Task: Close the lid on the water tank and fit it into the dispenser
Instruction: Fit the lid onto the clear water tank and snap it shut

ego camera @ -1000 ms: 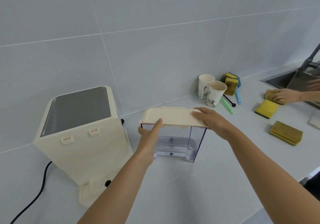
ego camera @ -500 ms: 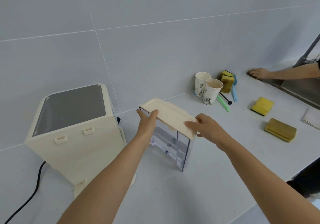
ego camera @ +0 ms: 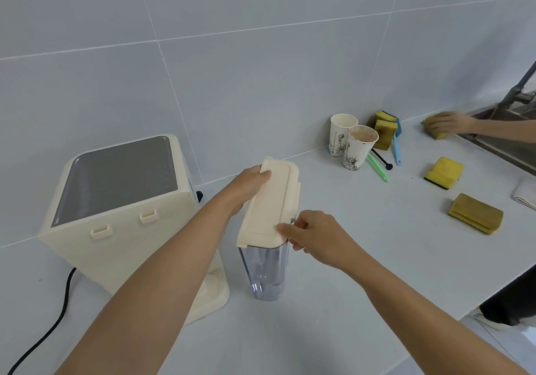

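The clear water tank (ego camera: pixel 265 273) stands on the white counter with its narrow end toward me, and its cream lid (ego camera: pixel 269 203) sits on top. My left hand (ego camera: pixel 246 187) grips the far left end of the lid and tank. My right hand (ego camera: pixel 316 238) holds the near right corner of the lid. The cream dispenser (ego camera: pixel 116 209) with a grey top panel stands just left of the tank, its back with two small tabs facing me. My left forearm crosses in front of the dispenser's base.
Two paper cups (ego camera: pixel 352 145), sponges (ego camera: pixel 443 171), a stack of brown pads (ego camera: pixel 475 213) and plastic sticks lie to the right. Another person's hand (ego camera: pixel 448 123) wipes with a sponge beside the sink (ego camera: pixel 510 131). A black cord (ego camera: pixel 49 325) trails from the dispenser. The counter edge runs at the lower right.
The tank has been turned from broadside to end-on and brought nearer the dispenser. Both hands stayed on the lid. The other person's hand has shifted along the counter by the sink.
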{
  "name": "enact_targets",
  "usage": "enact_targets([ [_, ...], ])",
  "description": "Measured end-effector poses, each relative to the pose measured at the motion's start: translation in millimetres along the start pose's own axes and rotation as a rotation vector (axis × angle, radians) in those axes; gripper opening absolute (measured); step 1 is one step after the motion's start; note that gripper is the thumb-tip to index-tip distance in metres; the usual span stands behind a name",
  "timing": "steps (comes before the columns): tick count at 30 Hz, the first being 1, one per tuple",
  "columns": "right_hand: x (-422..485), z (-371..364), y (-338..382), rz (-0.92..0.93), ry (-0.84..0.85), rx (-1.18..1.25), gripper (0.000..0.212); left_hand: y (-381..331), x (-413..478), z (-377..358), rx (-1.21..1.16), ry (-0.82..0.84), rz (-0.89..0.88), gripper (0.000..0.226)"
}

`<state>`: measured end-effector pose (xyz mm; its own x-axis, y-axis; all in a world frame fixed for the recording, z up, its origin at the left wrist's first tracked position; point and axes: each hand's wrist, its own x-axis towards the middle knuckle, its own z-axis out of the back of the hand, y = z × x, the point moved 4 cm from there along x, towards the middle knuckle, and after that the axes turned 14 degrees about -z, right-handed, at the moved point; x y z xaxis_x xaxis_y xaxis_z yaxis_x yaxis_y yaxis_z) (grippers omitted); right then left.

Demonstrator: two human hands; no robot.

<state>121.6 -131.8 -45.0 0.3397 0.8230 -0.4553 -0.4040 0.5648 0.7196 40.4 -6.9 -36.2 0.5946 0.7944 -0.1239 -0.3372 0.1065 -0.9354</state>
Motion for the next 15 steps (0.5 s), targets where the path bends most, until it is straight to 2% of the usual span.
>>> enact_targets([
  [2,5.9,10.8,0.9,-0.015,-0.031,-0.071,0.036,-2.7,-1.9,4.4,0.021,-0.059,-0.026,0.018],
  [4,13.5,30.8,2.6,-0.04,-0.13,-0.14,0.042,-8.4,-10.4,9.7,0.027,-0.196,-0.055,0.008],
  [5,17.0,41.7,5.2,-0.042,-0.186,-0.142,0.043,-11.4,-18.2,9.7,0.049,-0.243,-0.08,0.011],
  [7,23.5,59.3,17.1,0.005,-0.248,-0.065,0.045,-20.5,-41.3,5.5,0.232,-0.304,-0.157,0.04],
  [11,48.8,62.3,50.1,0.162,-0.182,0.032,0.05,-23.5,-82.2,-21.8,0.555,-0.259,-0.317,0.066],
  [13,66.0,51.1,60.1,0.19,-0.109,0.004,0.051,-22.3,-91.6,-30.8,0.73,-0.321,-0.396,0.068],
  [15,81.8,37.6,64.2,0.195,-0.03,-0.053,0.049,-20.5,-96.4,-34.0,0.807,-0.309,-0.371,0.055],
])
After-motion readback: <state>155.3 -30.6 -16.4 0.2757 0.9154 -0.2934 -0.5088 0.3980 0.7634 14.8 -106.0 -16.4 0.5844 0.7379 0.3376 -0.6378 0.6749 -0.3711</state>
